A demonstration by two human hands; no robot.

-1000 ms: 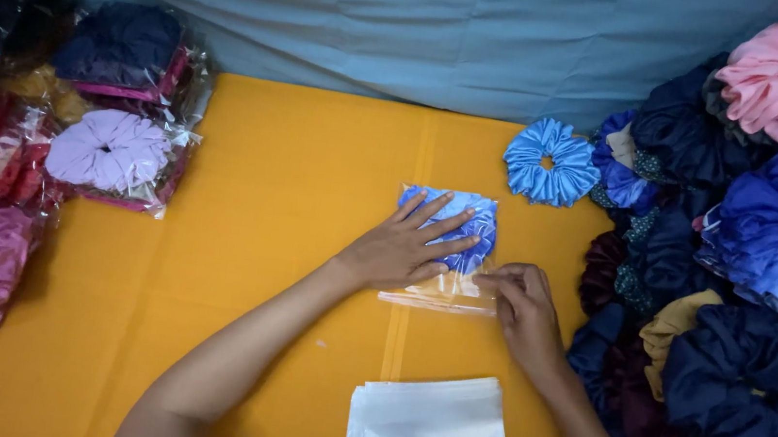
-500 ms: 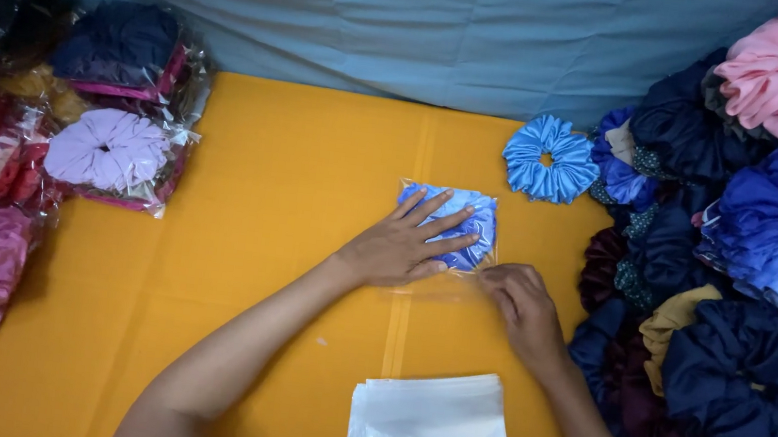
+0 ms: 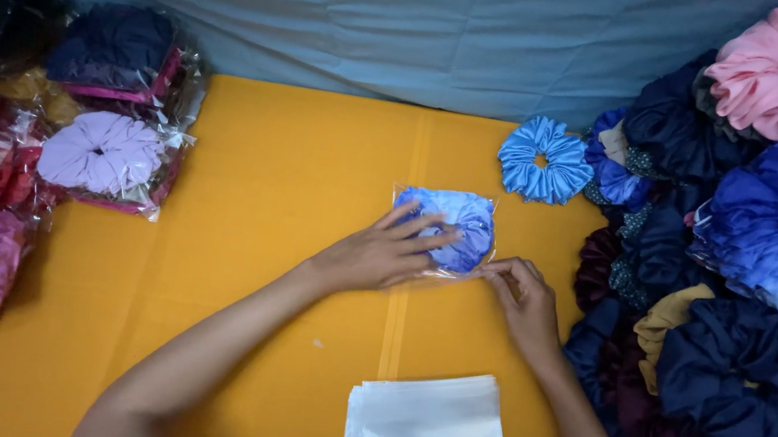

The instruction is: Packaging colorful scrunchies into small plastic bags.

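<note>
A blue scrunchie in a clear plastic bag (image 3: 460, 225) lies on the orange table (image 3: 295, 188). My left hand (image 3: 380, 252) lies flat on the bag with its fingers spread, pressing it down. My right hand (image 3: 522, 297) pinches the bag's lower right edge with its fingertips. A stack of clear empty bags (image 3: 428, 433) lies near the front edge, between my forearms.
A light blue scrunchie (image 3: 543, 159) lies loose at the back. A big heap of loose scrunchies (image 3: 735, 268), navy, blue, pink and mustard, fills the right side. Bagged scrunchies (image 3: 104, 152) in lilac, navy, red and pink are piled on the left. A grey-blue cloth (image 3: 382, 22) hangs behind.
The bag's open flap, which stuck out below my left hand, has been folded in. My right hand has moved up to the bag's edge. My left hand stayed on the bag.
</note>
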